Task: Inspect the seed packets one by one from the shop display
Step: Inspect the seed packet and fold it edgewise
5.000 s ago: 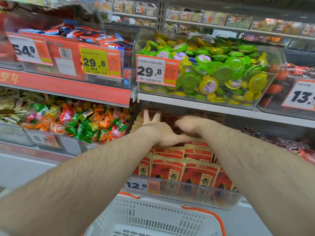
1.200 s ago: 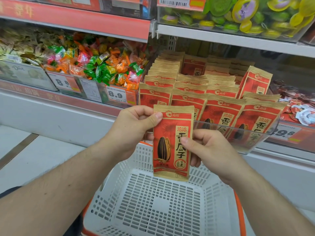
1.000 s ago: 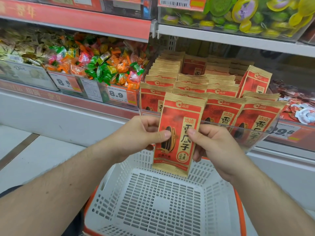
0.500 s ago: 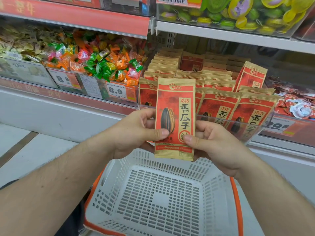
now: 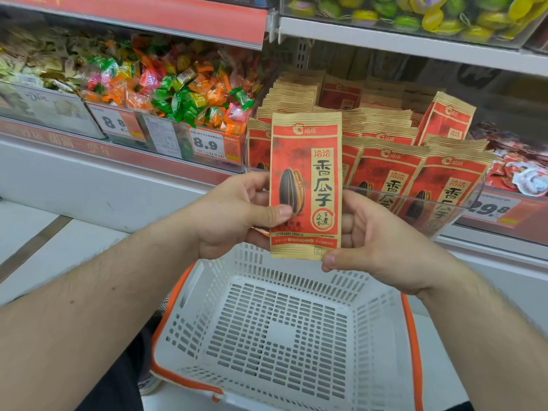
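A red and tan seed packet (image 5: 307, 173) with a black sunflower seed printed on it stands upright in front of me, face toward the camera. My left hand (image 5: 234, 212) pinches its lower left edge, thumb on the front. My right hand (image 5: 376, 244) grips its lower right corner, thumb at the bottom edge. Behind it, several rows of the same seed packets (image 5: 391, 161) stand in a clear display bin (image 5: 462, 203) on the lower shelf.
A white slotted shopping basket (image 5: 207, 289) with orange rim sits below my hands, nothing in it. Left of the bin lie wrapped candies (image 5: 184, 87) behind an 8.9 price tag (image 5: 207, 145). A shelf of green and yellow jelly cups (image 5: 430, 13) runs overhead.
Five seconds ago both hands reached into the bin. Since then one packet came out; over the last second it rose, straightened upright, and my right thumb slid down to its bottom corner.
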